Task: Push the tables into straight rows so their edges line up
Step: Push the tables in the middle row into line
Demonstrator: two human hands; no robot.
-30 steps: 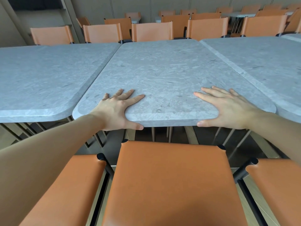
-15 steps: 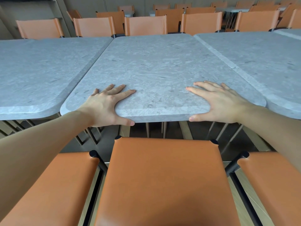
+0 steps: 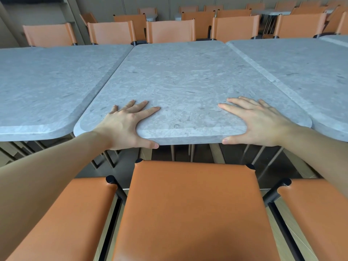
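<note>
Three grey stone-look tables stand side by side. My left hand (image 3: 124, 127) and my right hand (image 3: 258, 123) lie flat on the near end of the middle table (image 3: 188, 80), fingers straight on the top and thumbs along its front edge. The left table (image 3: 47, 87) is separated from it by a dark gap that narrows toward the far end. The right table (image 3: 305, 72) lies close along the other side. The middle table's near left corner sticks out slightly past the left table's corner.
An orange chair (image 3: 194, 210) stands directly in front of me under the table's edge, with an orange chair on its left (image 3: 75, 219) and another on its right (image 3: 320, 210). A row of orange chairs (image 3: 169, 32) lines the tables' far side, with more tables and chairs behind.
Both hands stay in the same spots on the middle table. The view shifted slightly up and back down; I see no clear movement of the tables against each other.
</note>
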